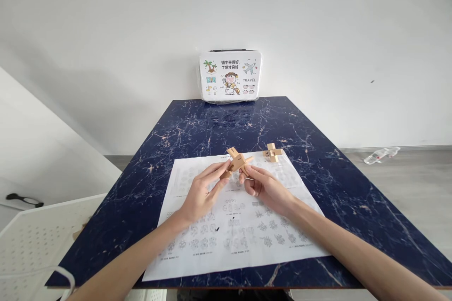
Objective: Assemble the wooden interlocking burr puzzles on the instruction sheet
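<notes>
A wooden cross-shaped puzzle (pixel 238 162) is held just above a printed instruction sheet (pixel 233 230) on a dark blue marble table (pixel 328 183). My left hand (pixel 201 194) pinches the puzzle's left side with its fingertips. My right hand (pixel 264 186) grips the puzzle's right side, fingers curled. A second, smaller wooden cross puzzle (pixel 272 152) lies on the sheet's far right corner, a little beyond my right hand and untouched.
A white carton printed with cartoon travel pictures (pixel 230 76) leans against the wall at the table's far edge. A white perforated panel (pixel 31 240) sits low at the left. A plastic bottle (pixel 381 154) lies on the floor at the right.
</notes>
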Demonstrator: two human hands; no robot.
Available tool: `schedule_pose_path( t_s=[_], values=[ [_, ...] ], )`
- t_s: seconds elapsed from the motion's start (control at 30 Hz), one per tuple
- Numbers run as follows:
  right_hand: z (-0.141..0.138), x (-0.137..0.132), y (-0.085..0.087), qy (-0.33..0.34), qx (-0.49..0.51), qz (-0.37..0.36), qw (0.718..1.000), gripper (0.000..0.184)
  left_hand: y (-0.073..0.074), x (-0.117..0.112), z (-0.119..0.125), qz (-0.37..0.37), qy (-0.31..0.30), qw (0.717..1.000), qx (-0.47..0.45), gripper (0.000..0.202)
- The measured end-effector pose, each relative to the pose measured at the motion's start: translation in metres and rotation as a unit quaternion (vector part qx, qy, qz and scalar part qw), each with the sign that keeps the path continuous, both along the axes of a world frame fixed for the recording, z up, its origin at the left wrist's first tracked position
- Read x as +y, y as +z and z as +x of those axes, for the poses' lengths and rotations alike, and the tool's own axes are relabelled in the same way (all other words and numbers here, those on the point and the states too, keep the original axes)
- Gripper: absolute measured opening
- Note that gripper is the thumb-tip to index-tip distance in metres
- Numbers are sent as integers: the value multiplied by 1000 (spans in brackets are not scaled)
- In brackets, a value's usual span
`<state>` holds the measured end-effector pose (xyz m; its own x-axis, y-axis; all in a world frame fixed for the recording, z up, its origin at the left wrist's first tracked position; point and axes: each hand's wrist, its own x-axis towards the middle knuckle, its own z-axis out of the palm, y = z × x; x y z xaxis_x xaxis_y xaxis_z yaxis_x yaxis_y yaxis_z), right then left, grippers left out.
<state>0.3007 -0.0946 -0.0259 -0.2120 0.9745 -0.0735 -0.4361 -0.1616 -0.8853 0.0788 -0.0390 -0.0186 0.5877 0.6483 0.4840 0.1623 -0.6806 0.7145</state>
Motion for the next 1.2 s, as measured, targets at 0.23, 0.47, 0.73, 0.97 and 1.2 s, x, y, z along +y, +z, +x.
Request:
schedule_pose_path(
  t_s=[0.23,0.47,0.73,0.97,1.2],
  values=[
    [1,0,0,22,6,-10,1000,36,1,-2,1,92,22,995,-30,44],
    [1,3,-10,68,105,-48,991,25,2,-1,1,133,-4,990,-43,51],
    [1,4,-16,85,188,-45,978,20,2,-2,2,133,-12,990,-49,53],
    [-2,1,-10,110,169,-29,979,28,4,-7,4,19,-9,998,-59,35],
    [0,3,-13,109,158,-41,981,28,15,-8,4,-178,14,980,-93,26]
  ],
)
